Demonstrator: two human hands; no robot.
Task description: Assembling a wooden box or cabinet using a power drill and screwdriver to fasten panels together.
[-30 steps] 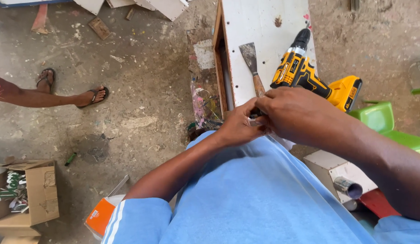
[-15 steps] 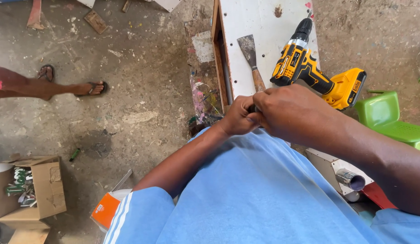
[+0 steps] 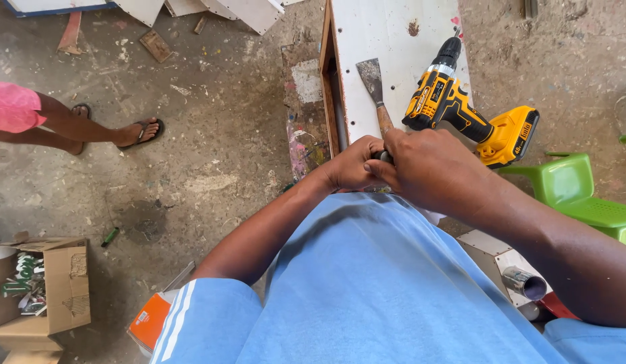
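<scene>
My left hand [image 3: 350, 165] and my right hand [image 3: 431, 168] are pressed together over the near end of a white board [image 3: 394, 40], fingers closed on a small dark object [image 3: 383, 156] that is mostly hidden between them. Just beyond my fingers a putty knife [image 3: 373, 84] with a wooden handle lies on the board, blade pointing away. To its right a yellow and black cordless drill [image 3: 464, 114] lies on the board's edge. My light blue shirt fills the lower view.
A green plastic chair [image 3: 582, 195] stands at the right. Another person's legs in sandals [image 3: 90, 128] are at the left on the dirt floor. A cardboard box [image 3: 43, 290] sits lower left, an orange box [image 3: 151, 320] near my elbow, a metal tube [image 3: 525, 283] lower right.
My hands stay joined at the board's near end. The view has drifted a little, and the other person's feet have stepped slightly to the right.
</scene>
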